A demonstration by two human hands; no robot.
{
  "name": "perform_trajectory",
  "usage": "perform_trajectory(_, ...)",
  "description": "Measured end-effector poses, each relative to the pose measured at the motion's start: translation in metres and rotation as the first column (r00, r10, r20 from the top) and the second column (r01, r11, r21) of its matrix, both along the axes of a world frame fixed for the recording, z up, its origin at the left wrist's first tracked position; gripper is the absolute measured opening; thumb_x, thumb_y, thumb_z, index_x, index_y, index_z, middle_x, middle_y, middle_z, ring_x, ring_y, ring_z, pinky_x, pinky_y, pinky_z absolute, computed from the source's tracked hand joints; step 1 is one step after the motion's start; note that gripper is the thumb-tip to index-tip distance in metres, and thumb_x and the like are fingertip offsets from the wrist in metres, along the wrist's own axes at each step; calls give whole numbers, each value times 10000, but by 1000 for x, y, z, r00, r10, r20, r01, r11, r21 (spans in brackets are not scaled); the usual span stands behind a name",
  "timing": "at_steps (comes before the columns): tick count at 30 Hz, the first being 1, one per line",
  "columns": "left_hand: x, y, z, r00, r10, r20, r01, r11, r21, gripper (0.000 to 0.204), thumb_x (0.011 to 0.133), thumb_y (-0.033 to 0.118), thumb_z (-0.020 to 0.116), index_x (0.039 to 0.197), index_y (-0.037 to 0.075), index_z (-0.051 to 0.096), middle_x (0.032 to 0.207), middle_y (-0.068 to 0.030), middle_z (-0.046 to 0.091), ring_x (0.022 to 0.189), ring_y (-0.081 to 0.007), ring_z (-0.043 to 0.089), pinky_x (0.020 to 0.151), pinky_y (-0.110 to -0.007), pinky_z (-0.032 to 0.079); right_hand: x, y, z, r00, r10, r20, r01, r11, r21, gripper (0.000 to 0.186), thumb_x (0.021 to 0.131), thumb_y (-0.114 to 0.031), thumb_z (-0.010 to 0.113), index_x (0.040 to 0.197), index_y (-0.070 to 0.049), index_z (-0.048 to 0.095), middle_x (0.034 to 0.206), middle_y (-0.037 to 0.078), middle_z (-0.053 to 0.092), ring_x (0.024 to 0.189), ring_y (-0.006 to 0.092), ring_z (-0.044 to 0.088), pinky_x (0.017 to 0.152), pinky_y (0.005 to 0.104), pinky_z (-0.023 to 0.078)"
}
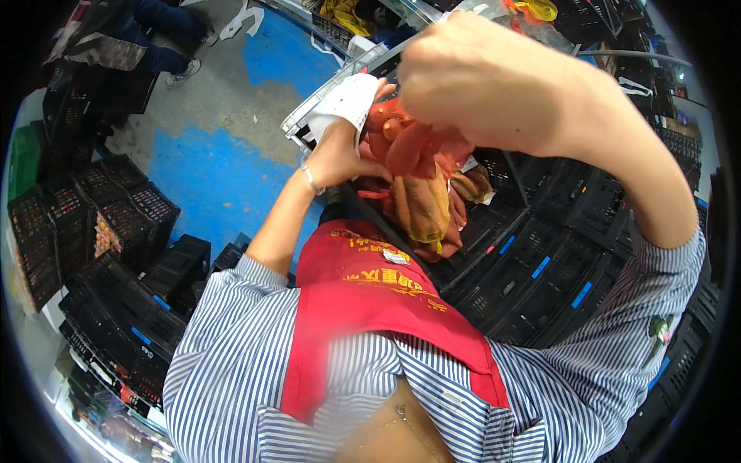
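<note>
At the upper middle, my left hand (341, 153) is closed on a white paper sheet (349, 100); its thumb points toward the red mesh bags. My right hand (444, 73) is curled into a fist, raised above those bags. Its fingertips face away, so what it grips is hidden. Below both hands, red mesh bags (409, 150) hold orange, rounded produce. A yellow mesh bag (421, 208) with long brownish produce lies against them. These bags rest in a black plastic crate (502, 224), beside a second yellowish bag (471, 184) partly covered.
Black crates with blue tags (540, 268) spread to my right. More stacked black crates (116, 201) stand on the left. A person's legs (162, 35) show at the upper left, on a worn blue-and-grey floor (224, 170). A pale metal frame (297, 119) borders the work spot.
</note>
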State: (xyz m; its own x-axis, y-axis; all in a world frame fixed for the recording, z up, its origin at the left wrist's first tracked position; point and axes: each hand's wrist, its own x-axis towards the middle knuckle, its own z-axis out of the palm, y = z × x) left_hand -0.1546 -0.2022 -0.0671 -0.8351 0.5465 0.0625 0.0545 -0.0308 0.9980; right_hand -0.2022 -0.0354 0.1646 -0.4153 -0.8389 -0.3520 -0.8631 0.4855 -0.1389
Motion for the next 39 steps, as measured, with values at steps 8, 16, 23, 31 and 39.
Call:
perform_trajectory(8, 128, 24, -40, 946, 11, -325, 48, 984, 173, 738, 546, 331, 946, 1168, 81, 639, 1115, -77, 666, 1111, -237, 593, 969, -373, 458, 38, -52, 54, 997, 30, -70, -26, 998, 64, 367, 712, -78, 761, 1048, 18, 647, 1010, 159, 668, 988, 276, 649, 847, 338, 515)
perform_trajectory(16, 116, -25, 18, 810, 337, -480, -399, 916, -30, 725, 696, 299, 852, 1310, 99, 523, 1192, -84, 625, 1165, -230, 569, 983, -402, 471, -11, 19, -3, 797, -558, -233, 145, 551, -822, 434, 772, -91, 734, 1177, 12, 614, 1092, 147, 661, 1077, 234, 622, 934, 327, 480)
perform_trajectory(23, 228, -33, 24, 772, 624, -119, -584, 771, 253, 696, 774, 353, 772, 1355, 111, 474, 1265, -87, 576, 1200, -244, 543, 1009, -416, 460, 110, 40, -261, 592, -658, 466, 554, -87, -828, 477, 797, -94, 725, 1244, 7, 593, 1137, 139, 653, 1118, 217, 608, 974, 323, 466)
perform_trajectory(31, 416, -109, 30, 611, 603, 513, -757, 255, 601, 668, 864, 416, 680, 1406, 126, 417, 1348, -90, 520, 1241, -261, 514, 1039, -431, 446, 300, 30, -423, 345, -799, 493, 876, 84, -476, 502, 780, -85, 739, 1249, 1, 583, 1149, 136, 642, 1112, 226, 607, 965, 327, 472)
perform_trajectory(39, 586, -223, -93, 448, 435, 781, -626, -470, 622, 683, 985, 561, 410, 1520, 163, 259, 1527, -94, 360, 1364, -298, 405, 1136, -469, 352, 245, 49, -305, 397, -773, 495, 768, -15, -640, 528, 764, -76, 753, 1255, -5, 573, 1161, 132, 632, 1106, 235, 606, 956, 331, 479)
